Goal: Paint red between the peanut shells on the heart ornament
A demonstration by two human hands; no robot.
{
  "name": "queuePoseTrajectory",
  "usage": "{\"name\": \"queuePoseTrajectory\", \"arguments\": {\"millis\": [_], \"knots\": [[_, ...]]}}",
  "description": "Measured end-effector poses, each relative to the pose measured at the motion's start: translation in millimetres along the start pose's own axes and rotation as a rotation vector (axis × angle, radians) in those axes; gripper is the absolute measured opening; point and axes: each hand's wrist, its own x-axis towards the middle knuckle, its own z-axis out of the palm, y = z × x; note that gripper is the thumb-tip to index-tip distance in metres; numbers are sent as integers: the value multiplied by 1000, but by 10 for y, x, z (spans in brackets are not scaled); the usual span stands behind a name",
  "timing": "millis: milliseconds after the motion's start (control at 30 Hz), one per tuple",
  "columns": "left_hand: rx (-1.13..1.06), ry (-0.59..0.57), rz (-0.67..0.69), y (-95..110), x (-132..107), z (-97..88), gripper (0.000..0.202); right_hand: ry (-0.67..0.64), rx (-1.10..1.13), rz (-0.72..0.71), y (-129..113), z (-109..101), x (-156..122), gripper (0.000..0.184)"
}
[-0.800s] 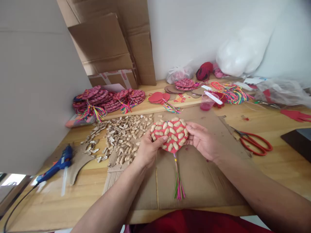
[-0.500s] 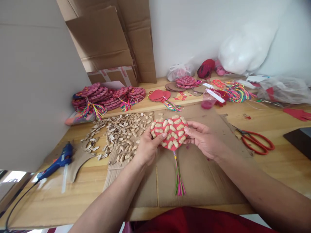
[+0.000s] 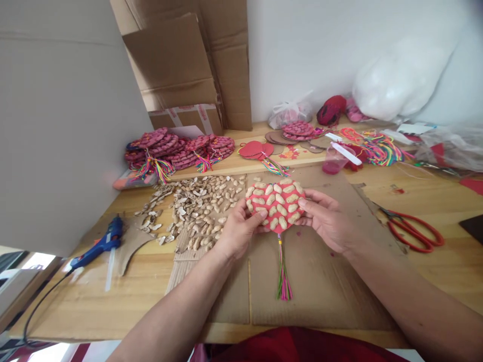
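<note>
A red heart-shaped ornament [image 3: 272, 205], its face covered with rows of whole peanuts, is held up between both my hands. My left hand [image 3: 241, 229] grips its left edge, thumb on the front and fingers behind. On the opposite edge my right hand [image 3: 326, 218] pinches it, with the thumb beside the peanuts. From the heart's lower tip hangs a tassel [image 3: 284, 284] of green and pink cords. Underneath lies a cardboard sheet [image 3: 320, 281]. Left of the ornament, loose peanuts and shells [image 3: 204, 206] are heaped on the cardboard.
A blue glue gun [image 3: 100, 244] with a cord lies at left. Red-handled scissors [image 3: 415, 229] rest at right. Along the back are braided pink discs [image 3: 181, 151], red heart pieces [image 3: 256, 149], a plastic cup [image 3: 335, 161], colourful cords [image 3: 385, 148] and a yarn ball [image 3: 332, 110].
The whole scene has shifted slightly right in view as the camera turned left. Both hands keep hold of the ornament, which looks much the same.
</note>
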Motion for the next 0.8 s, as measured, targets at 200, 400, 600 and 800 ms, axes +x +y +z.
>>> {"name": "queuePoseTrajectory", "arguments": {"millis": [200, 400, 600, 800], "knots": [[-10, -30, -42, -49, 1, -8, 58, -2, -9, 17, -10, 3, 5, 33], [38, -85, -133, -146, -44, 11, 87, 91, -67, -9, 15, -49, 52, 37], [81, -113, -84, -171, -108, 45, 108, 147, -99, -52, 25, -109, 114, 46], [-99, -71, -124, -140, -117, 84, 106, 159, -55, -59, 4, -120, 125, 46]]}}
